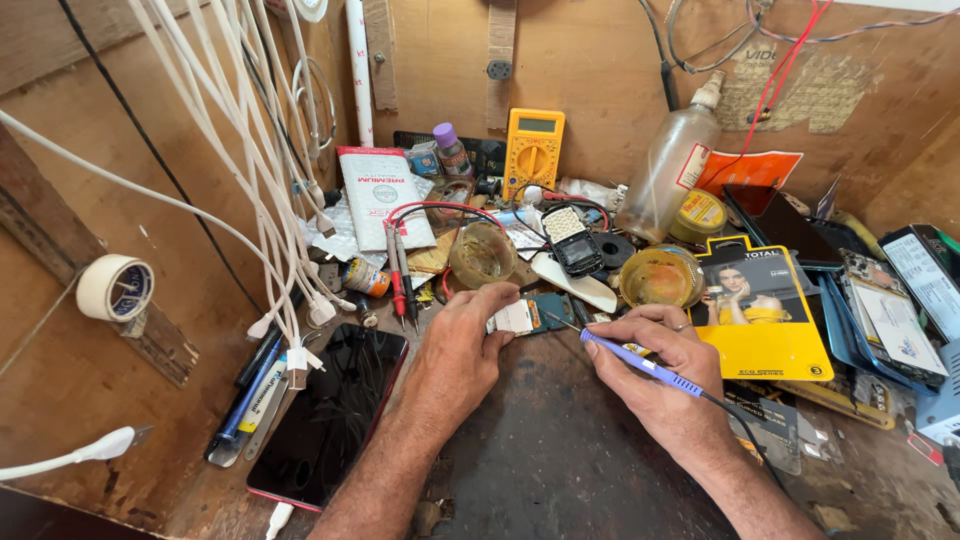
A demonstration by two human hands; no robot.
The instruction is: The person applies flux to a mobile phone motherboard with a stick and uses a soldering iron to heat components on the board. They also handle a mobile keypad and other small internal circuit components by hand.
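While left hand [462, 345] is pinching the circuit board [530, 315], right hand [655, 365] is gripping the soldering iron [640, 362], tip just beside left fingertips; joint looks unfinished.

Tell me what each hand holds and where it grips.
Right hand holds a blue soldering iron by its handle, pen-style. Left hand pinches a small circuit board at its white end.

Bare forearms (no sleeves), ring on right hand [655, 365].
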